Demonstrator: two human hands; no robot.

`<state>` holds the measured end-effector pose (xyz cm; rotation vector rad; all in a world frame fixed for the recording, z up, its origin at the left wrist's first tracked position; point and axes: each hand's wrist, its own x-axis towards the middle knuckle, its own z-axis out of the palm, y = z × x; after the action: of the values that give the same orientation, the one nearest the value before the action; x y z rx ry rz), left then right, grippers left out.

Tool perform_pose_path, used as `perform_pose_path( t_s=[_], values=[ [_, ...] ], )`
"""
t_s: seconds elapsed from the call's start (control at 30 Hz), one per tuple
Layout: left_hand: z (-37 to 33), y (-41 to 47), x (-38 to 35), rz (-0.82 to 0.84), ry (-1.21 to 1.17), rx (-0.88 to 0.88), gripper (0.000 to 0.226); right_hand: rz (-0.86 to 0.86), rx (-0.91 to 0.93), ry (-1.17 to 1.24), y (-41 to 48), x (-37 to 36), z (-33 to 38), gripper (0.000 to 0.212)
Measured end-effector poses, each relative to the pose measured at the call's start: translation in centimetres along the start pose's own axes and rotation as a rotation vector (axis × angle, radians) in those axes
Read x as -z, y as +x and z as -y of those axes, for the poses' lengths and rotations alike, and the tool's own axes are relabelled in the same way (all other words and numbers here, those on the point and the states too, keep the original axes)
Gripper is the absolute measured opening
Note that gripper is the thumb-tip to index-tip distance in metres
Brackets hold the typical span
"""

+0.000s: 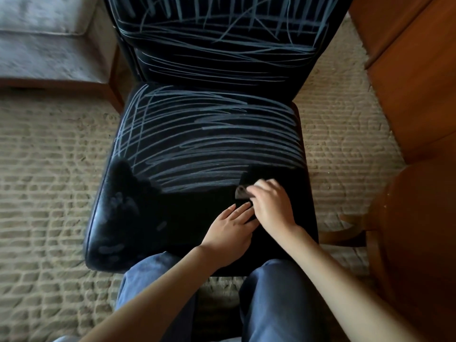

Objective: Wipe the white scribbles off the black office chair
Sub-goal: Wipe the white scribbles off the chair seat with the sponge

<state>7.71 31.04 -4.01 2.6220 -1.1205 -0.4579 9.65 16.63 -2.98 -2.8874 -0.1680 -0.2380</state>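
black chair (192, 213) on beige carpet (49, 169), white scribbles (209, 134) across seat and backrest, front strip clean, right hand (269, 206) gripping a dark cloth (243, 192) on the seat, left hand (232, 225) flat beside it, fingers straight

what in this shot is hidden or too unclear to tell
- Head view: the wiping tool is mostly covered by the right hand and blurred; cloth or eraser, unclear.
- The backrest top is cut off by the upper frame edge.
- The chair's base is hidden under the seat.
- The left hand fingertips are partly covered by the right hand.
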Motion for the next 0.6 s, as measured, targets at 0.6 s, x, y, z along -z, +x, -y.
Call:
perform_pose_path(
  t_s=[0.6],
  values=[
    [8.4, -10.2, 1.8, -0.392, -0.035, 0.364, 0.041, -0.037, 0.237, -0.112, 1.8, -2.2, 3.5, 0.02]
  ],
)
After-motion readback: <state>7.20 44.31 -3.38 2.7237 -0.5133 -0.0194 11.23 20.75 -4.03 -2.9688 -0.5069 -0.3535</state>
